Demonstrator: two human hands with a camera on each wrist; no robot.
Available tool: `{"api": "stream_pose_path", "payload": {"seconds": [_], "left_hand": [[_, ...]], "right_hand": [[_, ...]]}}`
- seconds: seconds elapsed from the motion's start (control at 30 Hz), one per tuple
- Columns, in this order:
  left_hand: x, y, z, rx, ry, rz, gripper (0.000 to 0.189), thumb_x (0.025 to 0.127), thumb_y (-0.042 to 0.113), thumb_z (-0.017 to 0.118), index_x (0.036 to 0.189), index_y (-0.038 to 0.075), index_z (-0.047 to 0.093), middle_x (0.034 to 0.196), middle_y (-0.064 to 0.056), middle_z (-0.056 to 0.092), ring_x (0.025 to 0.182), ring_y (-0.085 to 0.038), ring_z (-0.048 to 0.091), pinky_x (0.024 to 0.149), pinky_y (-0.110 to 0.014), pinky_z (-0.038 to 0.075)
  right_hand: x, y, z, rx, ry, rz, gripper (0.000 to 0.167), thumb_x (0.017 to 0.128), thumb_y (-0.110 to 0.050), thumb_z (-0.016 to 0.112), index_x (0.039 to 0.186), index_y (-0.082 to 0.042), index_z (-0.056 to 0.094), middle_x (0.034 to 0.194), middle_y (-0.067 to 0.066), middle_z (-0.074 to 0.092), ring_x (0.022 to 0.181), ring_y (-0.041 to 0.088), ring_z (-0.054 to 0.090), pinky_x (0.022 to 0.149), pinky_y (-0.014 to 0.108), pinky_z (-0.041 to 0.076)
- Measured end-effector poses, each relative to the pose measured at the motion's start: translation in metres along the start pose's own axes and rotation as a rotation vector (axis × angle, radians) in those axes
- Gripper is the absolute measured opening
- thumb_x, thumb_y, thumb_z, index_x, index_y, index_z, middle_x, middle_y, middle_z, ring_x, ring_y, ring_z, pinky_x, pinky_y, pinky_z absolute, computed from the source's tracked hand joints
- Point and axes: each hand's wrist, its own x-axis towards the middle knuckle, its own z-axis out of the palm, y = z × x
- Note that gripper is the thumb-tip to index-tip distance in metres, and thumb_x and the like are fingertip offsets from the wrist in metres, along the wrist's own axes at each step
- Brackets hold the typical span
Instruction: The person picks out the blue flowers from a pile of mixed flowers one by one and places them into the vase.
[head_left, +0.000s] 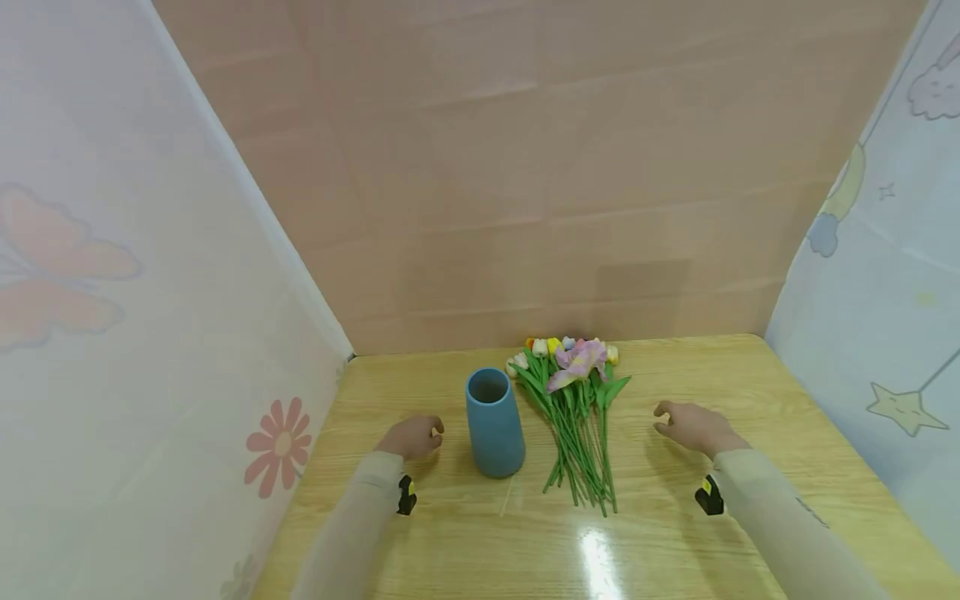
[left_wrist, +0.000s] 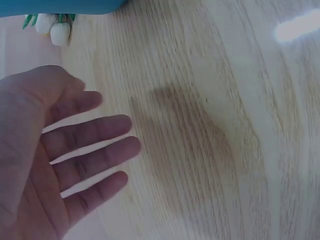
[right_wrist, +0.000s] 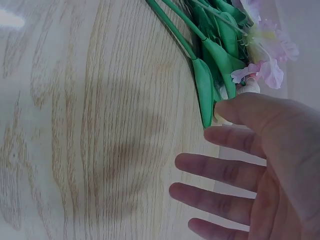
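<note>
A tall blue vase (head_left: 495,433) stands upright on the table, its round mouth facing up. Just right of it lies a bunch of flowers (head_left: 577,417), blooms toward the back and green stems toward the front. A large pink-purple flower (head_left: 581,362) tops several small tulips. My left hand (head_left: 412,437) hovers left of the vase with relaxed, slightly bent fingers around nothing. In the left wrist view, the vase's side (left_wrist: 60,6) shows above the fingers. Right of the flowers hangs my right hand (head_left: 693,425), its fingers loose and holding nothing.
The wooden table (head_left: 435,550) is bounded by a brown backdrop (head_left: 480,208) behind. Pale printed sheets rise as walls on the left (head_left: 187,333) and right (head_left: 885,333). Each sleeved wrist carries a small black device, one on the left (head_left: 407,495), one on the right (head_left: 709,497).
</note>
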Motion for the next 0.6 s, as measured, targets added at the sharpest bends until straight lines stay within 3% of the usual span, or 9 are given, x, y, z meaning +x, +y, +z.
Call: {"api": "stream_pose_path", "payload": {"seconds": [0.17,0.33,0.47,0.6], "left_hand": [[-0.001,0.008,-0.003,-0.024,-0.024,-0.007,0.026,0.097,0.025,0.056,0.119,0.015,0.064,0.103,-0.003,0.067,0.085,-0.015,0.061,0.074,-0.039,0.051],[-0.005,0.026,-0.013,-0.112,-0.015,0.051,0.032,0.095,0.019,0.061,0.126,0.013,0.059,0.103,-0.003,0.065,0.086,-0.017,0.061,0.076,-0.04,0.052],[-0.008,0.043,-0.018,-0.29,-0.017,0.129,0.059,0.087,0.014,0.072,0.14,0.012,0.045,0.123,-0.009,0.06,0.11,-0.026,0.059,0.092,-0.045,0.05],[-0.007,0.052,-0.007,-0.6,-0.018,0.214,0.099,0.075,0.019,0.085,0.152,0.015,0.022,0.151,-0.009,0.037,0.138,-0.033,0.037,0.11,-0.055,0.033]], "right_hand": [[-0.001,0.0,0.001,0.01,-0.05,0.002,0.042,0.099,-0.031,0.052,0.127,0.0,0.055,0.112,0.025,0.064,0.099,0.04,0.063,0.074,0.056,0.051],[-0.003,-0.003,-0.001,0.034,-0.087,0.012,0.043,0.099,-0.031,0.051,0.128,0.001,0.054,0.114,0.027,0.062,0.1,0.041,0.062,0.075,0.058,0.051],[-0.003,-0.006,-0.001,0.043,-0.088,0.008,0.043,0.1,-0.031,0.051,0.129,0.001,0.053,0.114,0.028,0.062,0.1,0.041,0.062,0.075,0.058,0.051],[-0.001,-0.007,0.0,0.042,-0.079,-0.001,0.043,0.099,-0.03,0.05,0.129,0.002,0.053,0.113,0.027,0.063,0.098,0.04,0.063,0.074,0.057,0.051]]}}
